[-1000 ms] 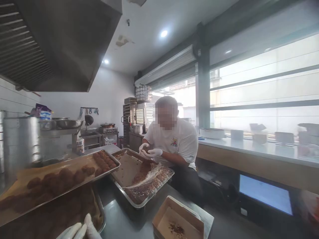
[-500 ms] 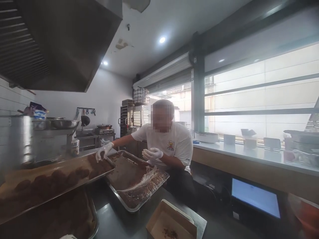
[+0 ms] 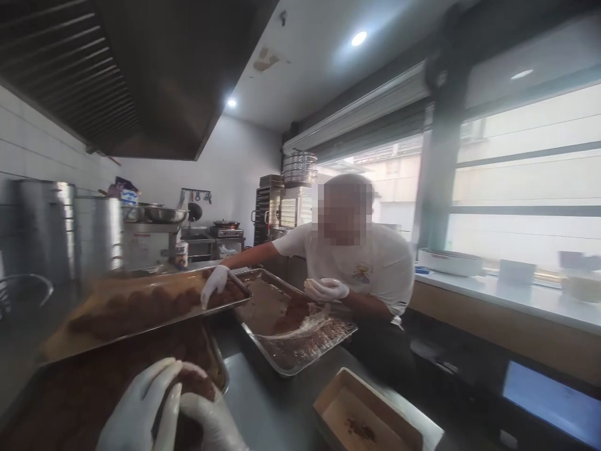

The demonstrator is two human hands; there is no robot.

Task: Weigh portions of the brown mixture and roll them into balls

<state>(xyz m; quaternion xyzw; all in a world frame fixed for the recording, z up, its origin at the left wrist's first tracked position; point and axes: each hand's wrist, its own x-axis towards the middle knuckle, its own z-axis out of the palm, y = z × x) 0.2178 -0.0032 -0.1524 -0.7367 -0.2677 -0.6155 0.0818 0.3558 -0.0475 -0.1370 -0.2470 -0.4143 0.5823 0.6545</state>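
Observation:
At the lower edge of the head view, my left hand (image 3: 138, 407), in a white glove, curls its fingers around a dark reddish-brown lump (image 3: 196, 379). From the other side my right hand (image 3: 213, 416), gloved too, closes on the same lump. Its kind is not clear, and the fingers hide much of it. Both hands are above a metal tray (image 3: 220, 369) with a dark brown surface. Just beyond, a second tray (image 3: 154, 329) holds several brown balls (image 3: 136, 307) on brown paper.
Across the counter, a co-worker's gloved hand (image 3: 214, 285) reaches to the ball tray's far end; the other hand (image 3: 326, 289) is raised. A tray (image 3: 286, 374) with crumpled cling film lies before them. A cardboard box (image 3: 361, 394) stands at right, beside a screen (image 3: 556, 404).
The camera has turned left, so the scene shifts right. My hands have risen into view with the lump between them. The co-worker's reaching hand now hangs lower over the tray's edge.

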